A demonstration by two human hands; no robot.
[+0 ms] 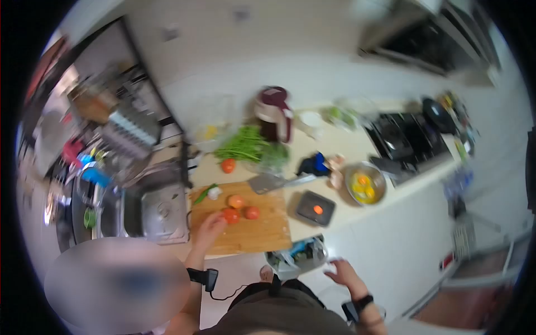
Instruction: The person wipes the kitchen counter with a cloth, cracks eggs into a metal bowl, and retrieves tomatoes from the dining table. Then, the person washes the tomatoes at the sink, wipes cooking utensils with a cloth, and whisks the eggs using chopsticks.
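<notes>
Resting along the counter's point(350, 139) front edge, one rectangular wooden cutting board point(262, 237) is carrying three round red-orange tomatoes point(252, 213), apparently uncut; a fourth tomato point(228, 166) is sitting farther back. The left hand point(209, 228) is reaching its fingers to one; whether they are gripping, I cannot tell. The right hand point(343, 273) is hanging beyond that edge, fingers apart, holding nothing visible. One round steel bowl point(382, 177) is already containing cracked eggs point(363, 190), roughly three yolks.

Red, rounded tomato point(231, 216); on wooden board point(251, 241); near two other tomatoes point(252, 213)
</notes>
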